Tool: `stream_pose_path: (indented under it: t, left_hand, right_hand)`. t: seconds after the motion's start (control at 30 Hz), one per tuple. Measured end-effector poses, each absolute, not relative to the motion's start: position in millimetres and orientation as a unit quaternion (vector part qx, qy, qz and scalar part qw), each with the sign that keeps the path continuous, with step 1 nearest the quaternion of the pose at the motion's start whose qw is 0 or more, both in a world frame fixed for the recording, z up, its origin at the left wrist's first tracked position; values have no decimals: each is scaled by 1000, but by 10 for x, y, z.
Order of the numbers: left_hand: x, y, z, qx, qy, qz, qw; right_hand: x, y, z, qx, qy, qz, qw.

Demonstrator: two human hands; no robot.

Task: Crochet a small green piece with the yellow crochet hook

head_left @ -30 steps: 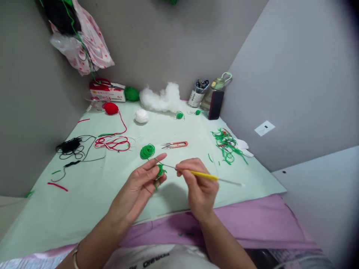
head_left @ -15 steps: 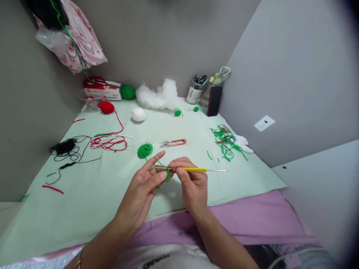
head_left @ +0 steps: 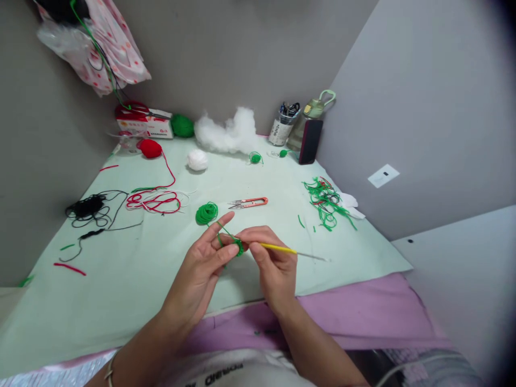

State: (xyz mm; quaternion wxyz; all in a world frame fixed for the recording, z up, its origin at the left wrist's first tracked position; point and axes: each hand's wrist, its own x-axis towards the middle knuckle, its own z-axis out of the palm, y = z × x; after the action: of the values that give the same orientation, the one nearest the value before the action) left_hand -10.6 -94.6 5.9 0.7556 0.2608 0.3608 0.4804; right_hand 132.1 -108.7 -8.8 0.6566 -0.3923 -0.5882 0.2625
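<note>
Between thumb and fingers, my left hand (head_left: 207,255) pinches a small green crochet piece (head_left: 239,248). Its index finger is raised, with green yarn looped over it that runs back to a green yarn ball (head_left: 207,213) just beyond. My right hand (head_left: 275,260) grips a crochet hook (head_left: 278,248) by its yellow handle. The hook's working tip lies at the crochet piece, partly hidden by my fingers; its other metal end points right. Thread snips (head_left: 249,203) with an orange handle lie on the table past my hands.
Black yarn (head_left: 89,206), red yarn loops (head_left: 155,202) and a red ball (head_left: 150,149) lie left. White stuffing (head_left: 228,131), a white ball (head_left: 197,160) and a green ball (head_left: 183,126) sit at the back. Green scraps (head_left: 325,200), a phone (head_left: 310,141) and a bottle (head_left: 314,108) are right.
The hook has tilted, its free right end now lower than before. My hands stay close together at the crochet piece. The whole view has shifted slightly.
</note>
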Motion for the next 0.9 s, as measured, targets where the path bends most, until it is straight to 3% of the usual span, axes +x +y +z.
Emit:
stream_pose_path:
  t: [0.1, 0.2, 0.3, 0.4, 0.5, 0.6, 0.7, 0.9]
  left_hand:
    - [-109, -938, 47, 251, 358, 472, 765]
    - [-94, -930, 7, 253, 368, 499, 743]
    - [-100, -915, -13, 237, 347, 481, 770]
    - [-128, -901, 1, 224, 307, 416, 826]
    - [-134, -918, 27, 253, 330, 441, 796]
    - [-119, -954, 47, 254, 361, 497, 748]
    - [-141, -961, 82, 216, 332, 463, 793]
    - [-180, -932, 194, 241, 363, 488, 756]
  right_hand:
    - [1367, -1101, -132, -403, -629, 241, 620]
    - [1374, -1133, -241, -412, -720, 78, 553]
    - [1362, -1145, -268, -397, -729, -21, 556]
    - [1383, -1132, -161, -390, -695, 87, 598]
    - [1404, -1124, -60, -385, -689, 184, 586]
    - [1378, -1138, -78, -409, -727, 66, 548]
    - [1345, -1157, -103, -404, -720, 21, 564]
    - [1357, -1143, 57, -400, -557, 257, 680]
